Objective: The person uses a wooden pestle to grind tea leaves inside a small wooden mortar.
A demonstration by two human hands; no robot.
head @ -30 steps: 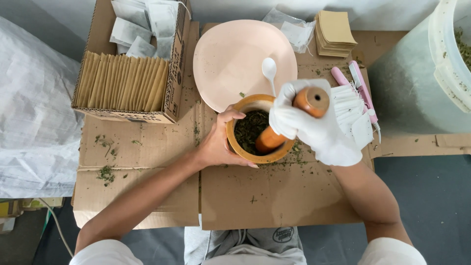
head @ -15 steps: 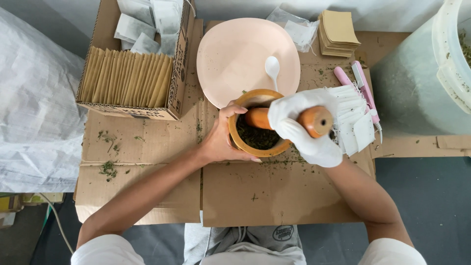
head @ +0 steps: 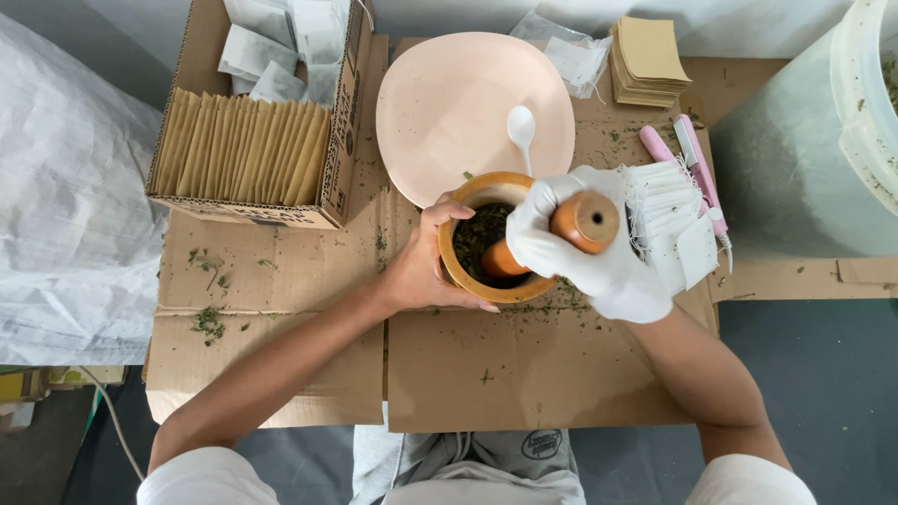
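The wooden pestle (head: 561, 234) has swung back from leaning right, its tip deep in the wooden mortar (head: 491, 238) near the cardboard sheet's (head: 524, 374) middle. The gloved right hand (head: 599, 252) is wrapped tight round it, and the bare left hand (head: 426, 266) cups the mortar's near-left rim. A hard stroke could probably tip dried herbs out toward the pink plate (head: 449, 103) at the far edge.

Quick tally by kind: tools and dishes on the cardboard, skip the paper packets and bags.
Wooden mortar: 1
Wooden pestle: 1
Pink plate: 1
White spoon: 1
Pink handheld tools: 2
Cardboard box: 1
Total: 7
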